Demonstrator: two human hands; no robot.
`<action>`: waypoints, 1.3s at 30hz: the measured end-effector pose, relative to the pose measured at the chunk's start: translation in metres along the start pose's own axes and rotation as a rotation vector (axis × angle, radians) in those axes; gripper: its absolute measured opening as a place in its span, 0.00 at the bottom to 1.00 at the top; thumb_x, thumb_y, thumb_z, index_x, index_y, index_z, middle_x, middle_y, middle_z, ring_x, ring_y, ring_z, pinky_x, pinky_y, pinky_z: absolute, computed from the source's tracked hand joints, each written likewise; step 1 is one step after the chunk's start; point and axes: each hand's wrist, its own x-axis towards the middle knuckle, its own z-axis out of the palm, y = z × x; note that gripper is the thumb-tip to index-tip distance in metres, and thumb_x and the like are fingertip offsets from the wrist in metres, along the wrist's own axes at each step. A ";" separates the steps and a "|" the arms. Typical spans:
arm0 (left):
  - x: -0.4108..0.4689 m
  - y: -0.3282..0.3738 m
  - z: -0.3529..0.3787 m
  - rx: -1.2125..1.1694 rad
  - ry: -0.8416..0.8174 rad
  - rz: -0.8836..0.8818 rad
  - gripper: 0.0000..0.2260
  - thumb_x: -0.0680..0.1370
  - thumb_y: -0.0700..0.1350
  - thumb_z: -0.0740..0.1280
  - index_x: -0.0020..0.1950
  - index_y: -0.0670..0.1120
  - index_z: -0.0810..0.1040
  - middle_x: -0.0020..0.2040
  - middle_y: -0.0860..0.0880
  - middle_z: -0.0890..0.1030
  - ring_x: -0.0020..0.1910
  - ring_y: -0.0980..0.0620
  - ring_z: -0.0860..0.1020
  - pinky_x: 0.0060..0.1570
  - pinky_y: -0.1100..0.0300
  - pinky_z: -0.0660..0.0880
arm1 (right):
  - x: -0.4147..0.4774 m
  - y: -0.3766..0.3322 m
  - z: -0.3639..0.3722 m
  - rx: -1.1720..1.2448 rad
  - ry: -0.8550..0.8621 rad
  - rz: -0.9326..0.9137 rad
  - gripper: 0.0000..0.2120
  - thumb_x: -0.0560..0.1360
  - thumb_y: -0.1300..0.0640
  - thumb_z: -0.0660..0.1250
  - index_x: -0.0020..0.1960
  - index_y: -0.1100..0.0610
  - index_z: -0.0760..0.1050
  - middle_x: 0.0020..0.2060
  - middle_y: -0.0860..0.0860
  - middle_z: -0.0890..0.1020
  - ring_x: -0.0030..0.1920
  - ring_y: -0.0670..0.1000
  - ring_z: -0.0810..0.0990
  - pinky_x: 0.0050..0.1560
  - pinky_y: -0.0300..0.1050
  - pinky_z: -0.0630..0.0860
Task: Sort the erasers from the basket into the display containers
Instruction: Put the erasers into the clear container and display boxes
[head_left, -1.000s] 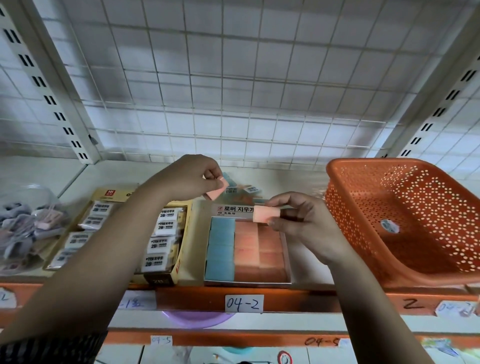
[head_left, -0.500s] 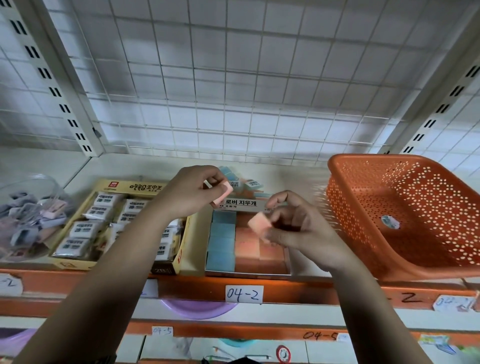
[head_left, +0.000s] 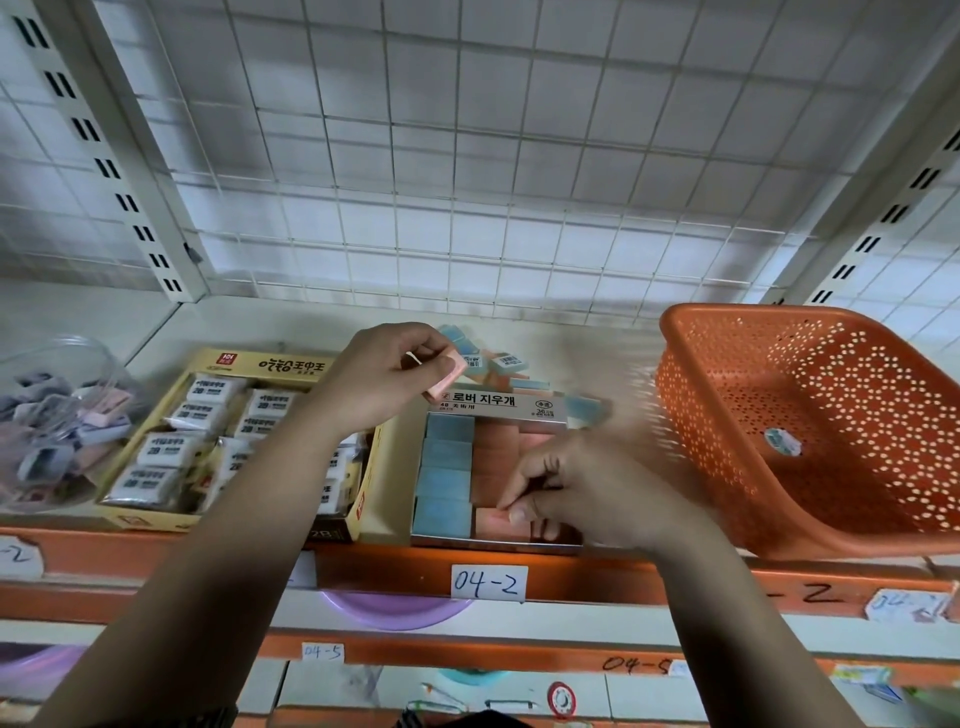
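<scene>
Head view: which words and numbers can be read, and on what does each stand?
"04-2": white tag on the orange shelf edge.
"04-5": small tag on the lower rail.
"로버 지우개", "36": display box flap.
"2B": wrapped erasers in the yellow box.
Yellow lid lettering, barcode stickers: too blurred.

Head view; close, down onto shelf (head_left: 519, 577)

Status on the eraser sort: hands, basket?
Left hand pinches pink eraser near display box. Right hand, blurred, holds second eraser at its front row. Orange basket holds one loose eraser. Nothing in the way.
</scene>
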 end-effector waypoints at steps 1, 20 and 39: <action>0.000 0.000 0.000 0.006 0.001 0.002 0.05 0.78 0.43 0.68 0.53 0.46 0.81 0.43 0.51 0.84 0.39 0.56 0.83 0.45 0.62 0.76 | 0.000 -0.001 0.001 -0.028 -0.001 0.002 0.03 0.72 0.66 0.73 0.46 0.62 0.84 0.37 0.53 0.84 0.30 0.41 0.80 0.33 0.33 0.77; -0.005 0.011 -0.004 -0.173 -0.143 -0.016 0.17 0.74 0.35 0.71 0.58 0.54 0.80 0.50 0.46 0.79 0.45 0.52 0.84 0.47 0.66 0.76 | 0.021 0.014 -0.006 -0.111 0.349 -0.008 0.12 0.65 0.62 0.78 0.38 0.48 0.78 0.32 0.45 0.79 0.33 0.41 0.76 0.36 0.33 0.72; 0.023 0.052 0.034 0.031 -0.326 0.011 0.05 0.73 0.38 0.73 0.48 0.43 0.81 0.41 0.46 0.81 0.37 0.53 0.83 0.40 0.62 0.78 | 0.040 0.087 -0.020 -0.082 0.796 -0.034 0.13 0.70 0.71 0.67 0.51 0.58 0.79 0.30 0.49 0.77 0.34 0.45 0.76 0.34 0.35 0.70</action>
